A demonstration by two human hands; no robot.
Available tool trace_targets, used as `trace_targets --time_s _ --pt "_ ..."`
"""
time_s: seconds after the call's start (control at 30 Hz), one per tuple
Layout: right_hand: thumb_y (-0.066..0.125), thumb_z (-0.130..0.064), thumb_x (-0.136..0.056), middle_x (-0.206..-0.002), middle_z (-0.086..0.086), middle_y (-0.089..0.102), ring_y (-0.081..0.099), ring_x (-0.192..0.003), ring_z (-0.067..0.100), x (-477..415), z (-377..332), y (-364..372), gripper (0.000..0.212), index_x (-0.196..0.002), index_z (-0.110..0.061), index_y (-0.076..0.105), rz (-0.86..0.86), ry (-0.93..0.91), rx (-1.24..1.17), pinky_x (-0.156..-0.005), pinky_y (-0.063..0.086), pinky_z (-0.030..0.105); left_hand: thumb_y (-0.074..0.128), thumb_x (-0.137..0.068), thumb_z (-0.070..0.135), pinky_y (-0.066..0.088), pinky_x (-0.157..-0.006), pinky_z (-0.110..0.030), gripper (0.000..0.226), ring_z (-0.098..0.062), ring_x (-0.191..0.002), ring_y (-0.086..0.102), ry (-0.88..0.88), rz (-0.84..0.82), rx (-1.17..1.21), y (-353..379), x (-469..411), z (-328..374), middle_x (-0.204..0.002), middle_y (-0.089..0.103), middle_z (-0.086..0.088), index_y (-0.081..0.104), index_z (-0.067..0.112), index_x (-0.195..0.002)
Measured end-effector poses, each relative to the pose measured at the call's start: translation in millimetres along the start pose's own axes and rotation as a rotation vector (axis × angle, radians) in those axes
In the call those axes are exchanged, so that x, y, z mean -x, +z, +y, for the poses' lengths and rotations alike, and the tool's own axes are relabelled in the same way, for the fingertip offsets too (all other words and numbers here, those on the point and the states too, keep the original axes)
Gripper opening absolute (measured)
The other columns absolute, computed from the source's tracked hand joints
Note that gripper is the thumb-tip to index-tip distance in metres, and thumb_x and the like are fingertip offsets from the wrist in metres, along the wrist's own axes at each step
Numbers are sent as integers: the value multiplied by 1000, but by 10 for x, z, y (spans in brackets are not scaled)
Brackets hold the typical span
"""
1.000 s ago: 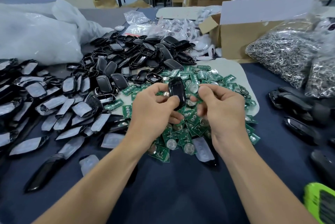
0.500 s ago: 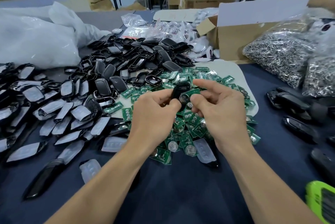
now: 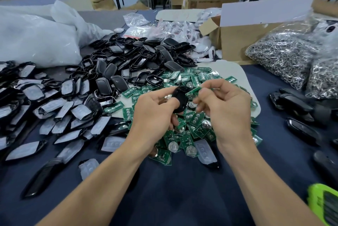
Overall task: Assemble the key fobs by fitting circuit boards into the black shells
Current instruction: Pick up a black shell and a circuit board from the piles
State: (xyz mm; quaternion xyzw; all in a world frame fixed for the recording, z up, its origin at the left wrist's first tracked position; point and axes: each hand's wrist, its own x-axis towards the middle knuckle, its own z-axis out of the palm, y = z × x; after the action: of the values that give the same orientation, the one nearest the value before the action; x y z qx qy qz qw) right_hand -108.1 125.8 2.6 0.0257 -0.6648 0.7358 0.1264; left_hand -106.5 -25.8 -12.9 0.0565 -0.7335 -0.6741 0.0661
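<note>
Head: board (image 3: 194, 90) sits just right of shell (image 3: 180, 100) top.
Left grip (image 3: 155, 116) holds shell, long axis near-far; right grip (image 3: 226, 108) pinches board.

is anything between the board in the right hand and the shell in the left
Nothing visible. The right hand pinches the green board just beside the black shell that the left hand grips, with no other part between them. The shell's inside is hidden.

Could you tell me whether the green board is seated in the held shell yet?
Out: the right hand pinches the board at the edge of the shell, which the left hand holds.
</note>
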Motion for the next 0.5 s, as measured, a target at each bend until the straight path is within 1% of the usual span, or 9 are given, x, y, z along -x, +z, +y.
trace_targets --time_s 0.03,0.1,0.17,0.2,0.27,0.3,0.33,0.4,0.5 --pt "72 -20 -83 -68 7 74 62 -54 16 -3 -13 -3 12 -75 -28 75 -33 24 -21 -50 46 22 67 -84 17 50 -44 -23 32 -18 -47 65 -6 7 -1 2 -4 -3 -75 79 -5 76 34 -110" --pt "76 -27 -82 -70 8 74 63 -54 16 -15 -12 -22 7 -75 -25 75 -57 42 -15 -51 47 22 66 -82 16 51 -44 -23 28 -19 -48 68 -5 28 -15 9 -5 0 -77 79 1 74 35 -101" --pt "74 -18 -82 -65 4 71 60 -55 15 -42 18 -49 9 -77 -26 75 -37 43 17 -53 47 24 64 -82 16 51 -44 -23 27 -17 -48 69 3 71 -60 8 -12 6 -79 79 8 73 41 -89" --pt "71 -13 -80 -62 2 69 59 -56 17 -54 33 -62 15 -81 -28 74 -26 47 35 -54 49 27 64 -83 15 51 -43 -22 29 -15 -48 69 3 96 -82 6 -17 4 -80 79 9 74 42 -88" --pt "70 -12 -76 -59 0 66 59 -58 20 -70 46 -76 24 -91 -30 71 -25 44 80 -57 51 32 65 -86 16 51 -44 -21 30 -12 -50 70 -2 138 -127 -3 -27 0 -87 80 9 76 41 -98" --pt "71 -14 -74 -59 1 68 60 -56 18 -68 48 -77 24 -92 -30 70 -31 33 106 -56 51 31 65 -88 16 51 -45 -21 31 -10 -51 70 -1 149 -148 -11 -28 -5 -87 80 10 77 39 -105" --pt "74 -15 -74 -61 1 70 60 -53 16 -63 50 -75 20 -88 -29 71 -41 17 132 -54 51 29 65 -90 15 52 -46 -21 31 -9 -52 71 1 151 -162 -17 -23 -4 -84 80 12 77 39 -106" --pt "79 -11 -75 -62 1 72 62 -49 13 -51 51 -65 18 -81 -28 77 -63 -21 173 -53 51 26 65 -94 14 55 -51 -23 30 -11 -54 71 5 121 -131 -20 -11 13 -78 79 11 79 39 -104" --pt "80 -3 -81 -65 1 74 62 -51 10 -33 50 -50 25 -83 -29 83 -68 -38 171 -55 53 25 64 -94 13 58 -58 -24 29 -16 -63 74 16 -17 -25 18 33 50 -80 80 2 83 34 -102"
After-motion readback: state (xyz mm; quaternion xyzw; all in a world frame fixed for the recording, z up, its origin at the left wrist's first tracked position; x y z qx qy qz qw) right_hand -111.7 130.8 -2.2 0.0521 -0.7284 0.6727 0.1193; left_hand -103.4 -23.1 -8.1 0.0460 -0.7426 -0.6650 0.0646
